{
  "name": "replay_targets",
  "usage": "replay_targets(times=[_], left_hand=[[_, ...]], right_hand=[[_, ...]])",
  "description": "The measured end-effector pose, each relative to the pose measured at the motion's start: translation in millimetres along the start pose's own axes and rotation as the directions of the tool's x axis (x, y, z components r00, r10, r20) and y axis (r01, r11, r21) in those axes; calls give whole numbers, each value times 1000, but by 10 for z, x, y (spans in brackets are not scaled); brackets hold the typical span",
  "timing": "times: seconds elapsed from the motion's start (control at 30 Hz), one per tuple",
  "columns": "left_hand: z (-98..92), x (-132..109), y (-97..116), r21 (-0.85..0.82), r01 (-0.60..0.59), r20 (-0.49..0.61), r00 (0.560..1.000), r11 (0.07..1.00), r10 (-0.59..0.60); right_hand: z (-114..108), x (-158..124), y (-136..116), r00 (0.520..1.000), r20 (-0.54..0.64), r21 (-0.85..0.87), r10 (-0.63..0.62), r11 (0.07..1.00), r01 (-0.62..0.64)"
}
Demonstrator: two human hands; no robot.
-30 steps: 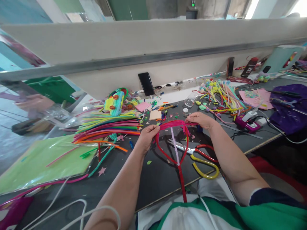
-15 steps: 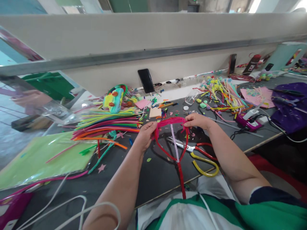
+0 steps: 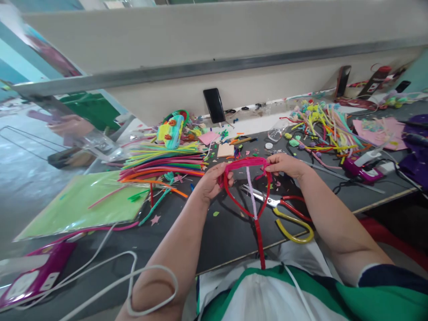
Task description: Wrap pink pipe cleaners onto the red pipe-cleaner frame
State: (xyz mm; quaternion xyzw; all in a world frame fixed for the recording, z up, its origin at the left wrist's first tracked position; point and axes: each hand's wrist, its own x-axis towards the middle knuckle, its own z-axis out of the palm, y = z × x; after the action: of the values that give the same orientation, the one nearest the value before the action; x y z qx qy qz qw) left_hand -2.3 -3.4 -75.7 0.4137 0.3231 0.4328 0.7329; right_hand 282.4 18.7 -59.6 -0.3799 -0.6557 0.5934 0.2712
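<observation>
Pinching the loop's (image 3: 247,161) pink top bar at both ends: left hand (image 3: 210,183) at 9 o'clock, right hand (image 3: 286,164) at 3. Each grip is pressed tight on it, likely to stretch it level above the tabletop (image 3: 227,240). Scissors (image 3: 272,203) lie beneath.

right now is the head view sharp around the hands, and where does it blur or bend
Head view: sharp at the centre, where the left hand and right hand pinch the pipe-cleaner frame; motion blur smears the left edge and the purple device; the wide lens slightly bows the metal rail; light is soft and even, with faint shadows on the table.
</observation>
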Motion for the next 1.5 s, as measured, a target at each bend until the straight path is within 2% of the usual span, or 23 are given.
replay_targets(times=[0.17,0.4,0.8,0.9,1.0,1.13,1.23,1.4,1.5], left_hand=[[40,-11,38,-34,16,5,1000,999,-16],[18,-1,21,8,-8,8,1000,1000,8],[-6,27,-49,-14,14,-10,1000,1000,-14],[-29,40,-68,-33,60,-29,998,998,-61],[-22,45,-75,-60,85,24,996,995,-84],[85,7,-87,-78,116,147,984,990,-104],[254,-65,-104,9,161,212,964,987,-159],[519,-151,-151,127,251,212,938,960,-273],[567,-134,-200,134,203,171,959,970,-225]], right_hand=[[-38,-1,22,1000,-16,21,12,1000,-12],[-75,-42,24,997,79,48,18,999,-22],[-72,-8,54,999,-3,68,-34,997,34],[-95,-17,57,997,-61,126,-54,990,61],[-140,-39,57,982,-173,192,-76,975,109],[-222,-51,67,944,-299,252,-141,942,221],[-269,-36,89,908,-381,279,-171,915,290],[-285,-7,120,872,-464,304,-154,897,320],[-269,-2,120,882,-446,291,-151,908,302]])
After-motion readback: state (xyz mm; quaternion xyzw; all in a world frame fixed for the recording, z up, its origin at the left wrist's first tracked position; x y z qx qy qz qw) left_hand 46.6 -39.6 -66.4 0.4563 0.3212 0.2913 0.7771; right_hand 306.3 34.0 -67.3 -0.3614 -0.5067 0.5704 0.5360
